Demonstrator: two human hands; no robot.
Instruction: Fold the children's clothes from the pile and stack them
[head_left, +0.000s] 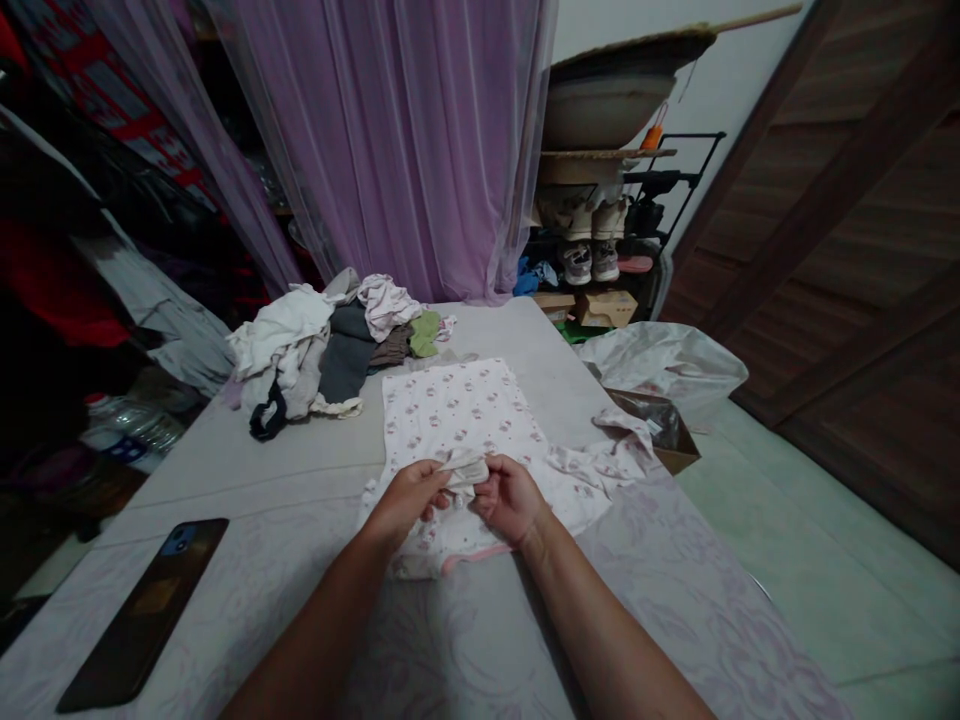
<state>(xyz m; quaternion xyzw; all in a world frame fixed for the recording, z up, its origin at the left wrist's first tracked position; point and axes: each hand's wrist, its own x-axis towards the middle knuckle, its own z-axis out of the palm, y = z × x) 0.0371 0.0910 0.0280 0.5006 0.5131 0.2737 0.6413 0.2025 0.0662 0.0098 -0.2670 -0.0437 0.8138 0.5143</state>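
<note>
Across the lilac-patterned bed, the left grip and right grip are clamped from both sides on a small pale fold of cloth, pinched evenly just above a white printed baby garment spread flat.

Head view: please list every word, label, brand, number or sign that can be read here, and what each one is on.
No text here can be read.
Label on the plastic bottle: too small and blurred to read.
Marks on the cardboard box: too blurred to read.
Small white label on the brown package: too small to read.
Phone: nothing readable on its back.
</note>
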